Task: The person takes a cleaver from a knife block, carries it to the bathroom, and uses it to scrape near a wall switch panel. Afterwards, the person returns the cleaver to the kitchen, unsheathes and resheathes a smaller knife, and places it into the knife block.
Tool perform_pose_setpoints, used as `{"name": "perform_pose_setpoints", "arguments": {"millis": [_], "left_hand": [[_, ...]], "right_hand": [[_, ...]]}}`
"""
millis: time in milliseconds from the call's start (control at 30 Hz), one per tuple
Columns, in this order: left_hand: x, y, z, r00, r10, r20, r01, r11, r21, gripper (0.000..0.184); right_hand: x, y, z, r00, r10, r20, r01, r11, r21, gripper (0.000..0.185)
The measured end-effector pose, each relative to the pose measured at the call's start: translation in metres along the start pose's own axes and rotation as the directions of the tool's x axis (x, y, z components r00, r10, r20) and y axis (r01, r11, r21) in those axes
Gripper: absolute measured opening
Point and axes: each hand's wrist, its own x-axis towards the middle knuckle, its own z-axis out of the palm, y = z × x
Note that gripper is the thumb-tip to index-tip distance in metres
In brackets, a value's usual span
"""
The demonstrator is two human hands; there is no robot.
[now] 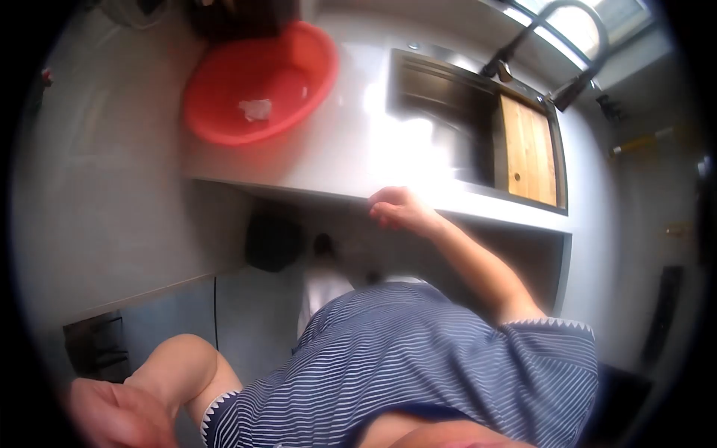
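Note:
My right hand (399,209) is at the front edge of the white counter (351,160), its fingers loosely curled and nothing visible in them. From this view I cannot tell whether it touches the edge. Raised low at the left, near the camera, is my left hand (119,418), blurred and partly cut off; its fingers are not clear. A red plastic basin (216,97) sits on the counter ahead, with a small whitish piece (256,110) in its bottom. The sink (441,142) lies ahead of my right hand.
A wooden board (529,149) covers the right part of the sink, under a tall curved faucet (590,67). Another stretch of counter (112,201) runs along the left. Below the counter is a dark rounded object (274,243). A window (579,26) is behind the faucet.

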Motion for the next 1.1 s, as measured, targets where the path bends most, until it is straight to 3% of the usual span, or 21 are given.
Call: {"name": "perform_pose_setpoints", "arguments": {"millis": [167, 300, 500, 633, 800, 1100], "left_hand": [[0.020, 0.056, 0.020, 0.998, 0.051, 0.044, -0.048, 0.997, -0.056, 0.005], [0.046, 0.097, 0.030, 0.994, 0.071, 0.082, -0.066, 0.995, -0.070, 0.004], [0.059, 0.147, 0.042, 0.990, 0.111, 0.085, -0.107, 0.993, -0.046, 0.004], [0.051, 0.136, 0.047, 0.996, 0.058, 0.071, -0.057, 0.998, -0.023, 0.006], [0.050, 0.130, 0.014, 0.998, 0.057, 0.013, -0.057, 0.998, 0.004, 0.007], [0.066, 0.229, -0.049, 0.999, 0.004, -0.035, 0.003, 0.983, 0.183, 0.011]], "right_hand": [[-0.084, 0.061, -0.050, 0.984, 0.104, -0.142, -0.094, 0.992, 0.081, 0.023], [-0.149, 0.069, -0.074, 0.955, 0.190, -0.227, -0.170, 0.980, 0.104, 0.024], [-0.166, 0.075, -0.075, 0.973, 0.153, -0.172, -0.134, 0.984, 0.120, 0.022], [-0.130, 0.095, -0.072, 0.985, 0.168, -0.048, -0.166, 0.985, 0.034, 0.021], [-0.087, 0.062, -0.029, 0.983, 0.150, 0.101, -0.151, 0.989, 0.000, 0.019], [-0.091, -0.006, 0.076, 0.908, 0.058, 0.415, -0.009, 0.993, -0.120, 0.017]]}}
